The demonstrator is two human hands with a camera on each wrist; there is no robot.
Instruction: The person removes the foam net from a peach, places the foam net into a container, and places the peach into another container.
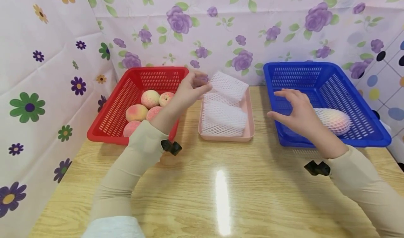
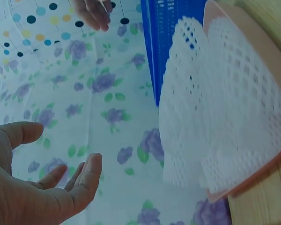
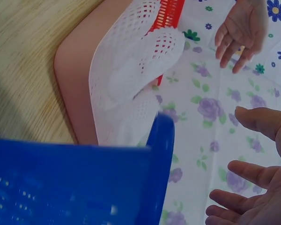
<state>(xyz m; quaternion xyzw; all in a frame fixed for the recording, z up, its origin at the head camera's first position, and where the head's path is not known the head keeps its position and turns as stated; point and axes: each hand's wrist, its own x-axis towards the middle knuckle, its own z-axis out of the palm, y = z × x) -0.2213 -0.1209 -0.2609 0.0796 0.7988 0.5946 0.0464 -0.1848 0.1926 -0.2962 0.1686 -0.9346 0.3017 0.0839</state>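
Note:
My left hand [image 1: 189, 90] hovers between the red basket [image 1: 107, 134] and the pink tray [image 1: 227, 138], its fingers loosely bent around nothing. Several peaches [image 1: 136, 112] lie in the red basket, partly covered by my left forearm. White foam net sleeves [image 1: 225, 115] are piled in the tray; one leans over its back edge. Over the left side of the blue basket [image 1: 347, 142] is my right hand [image 1: 298, 113], thumb and fingers spread apart and holding nothing. A peach in a foam net sleeve [image 1: 336, 121] lies in that basket, just right of this hand.
All three containers stand side by side on a wooden table [image 1: 195, 192]. A flowered cloth [image 1: 217, 31] hangs right behind them, with another patterned cloth [image 1: 44, 80] along the left. Dotted covering [image 1: 383, 76] borders the right side.

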